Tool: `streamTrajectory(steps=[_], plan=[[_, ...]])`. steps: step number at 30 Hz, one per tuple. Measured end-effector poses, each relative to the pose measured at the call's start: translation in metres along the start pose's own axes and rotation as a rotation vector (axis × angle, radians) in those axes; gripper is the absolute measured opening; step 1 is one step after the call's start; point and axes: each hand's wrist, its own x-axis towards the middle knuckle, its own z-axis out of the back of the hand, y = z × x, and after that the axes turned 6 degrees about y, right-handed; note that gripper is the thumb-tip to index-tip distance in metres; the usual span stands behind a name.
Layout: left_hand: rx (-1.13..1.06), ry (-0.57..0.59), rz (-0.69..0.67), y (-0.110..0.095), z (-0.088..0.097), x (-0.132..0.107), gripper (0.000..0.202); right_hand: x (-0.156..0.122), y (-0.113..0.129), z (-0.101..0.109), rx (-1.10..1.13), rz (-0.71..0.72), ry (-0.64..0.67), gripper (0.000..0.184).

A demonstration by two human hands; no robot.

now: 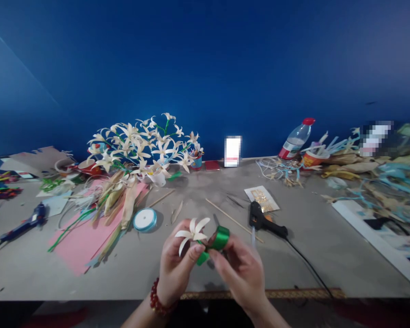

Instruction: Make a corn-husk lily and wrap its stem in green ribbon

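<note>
Between the thumb and fingers of my left hand [177,262] is a handmade flower [194,233] with pale, curled petals, its face turned up. My right hand [241,269] is closed on a shiny green ribbon [221,238], which loops above the fingers. More of the green ribbon shows below the flower, close to both thumbs. The two hands almost meet over the front of the table, and the flower's stem is mostly hidden by the fingers. A beaded red bracelet [157,298] circles my left wrist.
Many similar pale flowers [140,146] stand at the back left. A black glue gun [268,221] lies right of my hands, a blue glue gun [23,223] far left. A ribbon spool [145,220], pink paper [78,246], a wooden stick [232,218] and a bottle [296,139] are also about.
</note>
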Motion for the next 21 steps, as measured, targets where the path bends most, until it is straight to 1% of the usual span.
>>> streamTrajectory(steps=[2, 4, 5, 7, 9, 11, 14, 18, 20, 21], plan=[[0.005, -0.005, 0.055, 0.002, -0.001, -0.002, 0.014, 0.001, 0.003, 0.002, -0.315, 0.229, -0.028, 0.012], [-0.005, -0.006, 0.114, 0.002, -0.004, -0.004, 0.016, 0.001, 0.004, 0.003, -0.499, 0.396, -0.061, 0.017], [-0.006, -0.019, 0.133, 0.001, -0.006, -0.004, 0.016, 0.000, 0.004, 0.003, -0.553, 0.447, -0.071, 0.019], [-0.004, -0.032, 0.152, -0.002, -0.008, -0.003, 0.012, -0.001, 0.003, 0.002, -0.617, 0.505, -0.081, 0.022], [-0.001, -0.031, 0.138, -0.003, -0.009, -0.002, 0.009, -0.001, 0.001, 0.002, -0.612, 0.484, -0.094, 0.020], [0.000, -0.033, 0.113, -0.003, -0.009, -0.002, 0.008, -0.002, -0.001, 0.001, -0.509, 0.375, -0.098, 0.015], [-0.013, -0.027, 0.078, -0.001, -0.007, -0.003, 0.011, 0.000, -0.002, 0.002, -0.199, 0.106, -0.049, 0.010], [-0.113, 0.078, 0.045, -0.005, -0.009, 0.000, 0.009, 0.005, -0.001, 0.004, 0.320, -0.288, 0.064, 0.019], [-0.165, 0.120, 0.056, -0.008, -0.010, 0.001, 0.011, 0.007, -0.001, 0.004, 0.534, -0.438, 0.090, 0.025], [-0.176, 0.127, 0.061, -0.009, -0.010, 0.002, 0.011, 0.007, -0.001, 0.003, 0.602, -0.486, 0.095, 0.027]])
